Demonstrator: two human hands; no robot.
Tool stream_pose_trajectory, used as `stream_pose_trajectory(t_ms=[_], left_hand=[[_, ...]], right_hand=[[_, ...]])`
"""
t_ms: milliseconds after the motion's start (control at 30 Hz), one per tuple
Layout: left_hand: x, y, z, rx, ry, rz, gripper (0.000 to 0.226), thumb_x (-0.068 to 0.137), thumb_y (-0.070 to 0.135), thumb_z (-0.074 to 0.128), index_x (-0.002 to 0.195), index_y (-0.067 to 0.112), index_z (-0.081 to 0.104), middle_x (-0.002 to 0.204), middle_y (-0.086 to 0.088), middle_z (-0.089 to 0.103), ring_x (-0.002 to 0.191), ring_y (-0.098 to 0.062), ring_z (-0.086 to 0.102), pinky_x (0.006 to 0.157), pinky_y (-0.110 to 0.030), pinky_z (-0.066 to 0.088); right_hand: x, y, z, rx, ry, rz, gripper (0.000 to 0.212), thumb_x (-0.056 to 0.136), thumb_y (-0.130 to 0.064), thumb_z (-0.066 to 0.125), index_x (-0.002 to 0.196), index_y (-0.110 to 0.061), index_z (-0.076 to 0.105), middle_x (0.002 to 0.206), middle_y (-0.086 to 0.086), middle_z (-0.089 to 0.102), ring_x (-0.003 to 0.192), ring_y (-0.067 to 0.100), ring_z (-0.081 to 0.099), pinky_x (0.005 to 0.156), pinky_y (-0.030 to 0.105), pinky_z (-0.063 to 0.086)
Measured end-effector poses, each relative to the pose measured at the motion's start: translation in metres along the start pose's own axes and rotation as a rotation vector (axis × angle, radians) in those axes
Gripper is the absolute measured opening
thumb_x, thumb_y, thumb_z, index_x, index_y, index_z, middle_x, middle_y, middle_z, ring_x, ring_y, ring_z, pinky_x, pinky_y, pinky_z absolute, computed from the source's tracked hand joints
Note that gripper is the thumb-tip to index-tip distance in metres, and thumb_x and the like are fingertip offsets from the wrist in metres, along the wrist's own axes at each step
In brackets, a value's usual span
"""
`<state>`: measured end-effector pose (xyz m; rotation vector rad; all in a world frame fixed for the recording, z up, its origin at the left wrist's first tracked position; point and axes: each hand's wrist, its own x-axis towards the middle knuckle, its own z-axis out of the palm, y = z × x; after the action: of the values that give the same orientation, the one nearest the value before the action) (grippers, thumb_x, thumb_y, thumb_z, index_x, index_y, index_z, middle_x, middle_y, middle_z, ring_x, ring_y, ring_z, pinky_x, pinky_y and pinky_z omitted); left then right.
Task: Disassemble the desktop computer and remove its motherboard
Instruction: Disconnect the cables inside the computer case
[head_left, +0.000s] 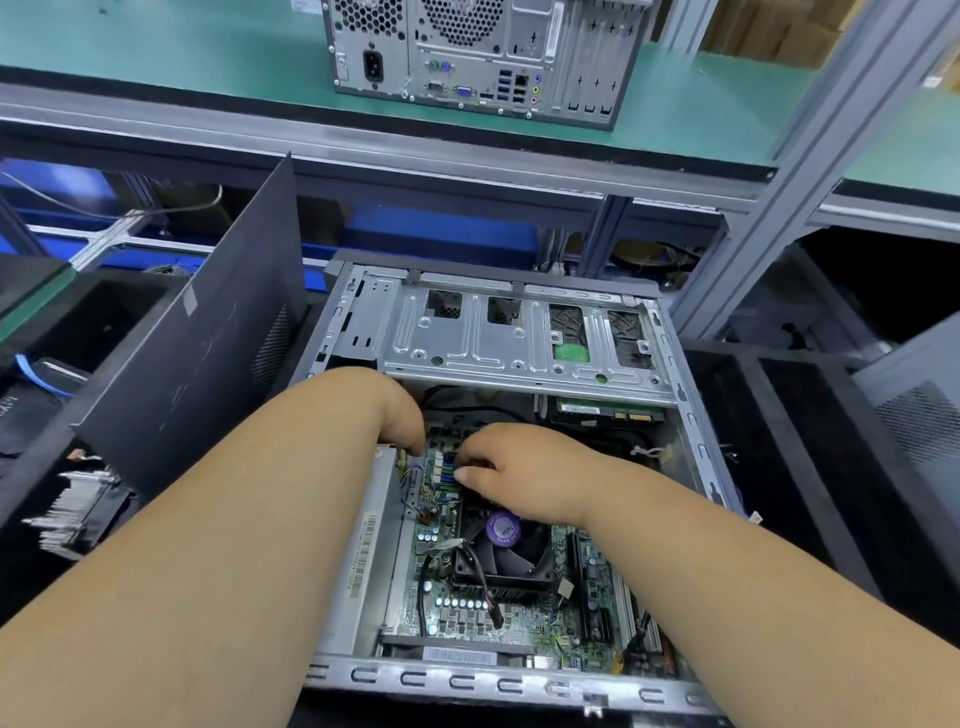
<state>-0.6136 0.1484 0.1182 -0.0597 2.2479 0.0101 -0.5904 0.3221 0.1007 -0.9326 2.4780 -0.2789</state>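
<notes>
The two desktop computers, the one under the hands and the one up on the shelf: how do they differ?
The near computer lies on its side, opened, its motherboard and fan exposed; the shelf computer stands upright and closed, showing only its rear ports. Both hands, left hand and right hand, reach into the near computer; nothing touches the shelf computer. Both have grey metal chassis.

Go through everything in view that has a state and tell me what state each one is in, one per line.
Open computer case: lying on its side, panel off.
Side panel: removed, leaning upright left of the case.
Motherboard: still inside the case.
CPU fan: still mounted on the board.
Left hand: fingers hidden among the connectors.
Right hand: pinching a connector.
Second computer: closed, upright on shelf.
</notes>
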Motion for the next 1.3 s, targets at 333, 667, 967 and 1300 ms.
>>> stream_pose_trajectory(t_ms=[333, 667, 967, 1300], left_hand=[[-0.012, 0.001, -0.001, -0.077, 0.145, -0.004, 0.047, 0.096, 0.046, 0.049, 0.128, 0.013, 0.059, 0.137, -0.006, 0.055, 0.124, -0.024, 0.052, 0.098, -0.033, 0.04], [-0.022, -0.005, 0.0, -0.026, 0.229, 0.025, 0.06, 0.097, 0.055, 0.037, 0.144, 0.017, 0.043, 0.152, -0.005, 0.037, 0.136, -0.024, 0.04, 0.109, -0.037, 0.031], [-0.035, 0.008, 0.005, 0.036, 0.246, 0.125, 0.053, 0.1, 0.049, 0.036, 0.136, 0.013, 0.051, 0.142, -0.01, 0.048, 0.128, -0.025, 0.046, 0.105, -0.034, 0.035], [-0.039, 0.031, 0.015, -0.044, 0.473, 0.311, 0.031, 0.09, 0.013, 0.044, 0.11, 0.016, 0.068, 0.112, -0.005, 0.066, 0.101, -0.024, 0.06, 0.086, -0.036, 0.052]], right_hand=[[-0.028, -0.003, -0.033, 0.08, 0.212, 0.016, 0.02, 0.095, -0.034, 0.051, 0.105, -0.032, 0.068, 0.105, -0.009, 0.067, 0.095, 0.014, 0.058, 0.083, 0.034, 0.05], [-0.06, 0.019, -0.036, 0.351, 0.406, 0.41, 0.035, 0.089, -0.007, 0.042, 0.085, -0.03, 0.068, 0.095, 0.001, 0.07, 0.081, 0.02, 0.066, 0.071, 0.035, 0.056], [-0.035, 0.039, 0.0, -0.029, 0.002, 0.487, 0.055, 0.084, 0.008, 0.042, 0.126, -0.021, 0.062, 0.13, 0.007, 0.06, 0.108, 0.026, 0.06, 0.083, 0.028, 0.045], [-0.039, 0.037, 0.01, -0.243, -0.047, 0.539, 0.023, 0.09, -0.004, 0.047, 0.103, -0.008, 0.065, 0.1, 0.009, 0.066, 0.093, 0.028, 0.061, 0.08, 0.034, 0.049]])
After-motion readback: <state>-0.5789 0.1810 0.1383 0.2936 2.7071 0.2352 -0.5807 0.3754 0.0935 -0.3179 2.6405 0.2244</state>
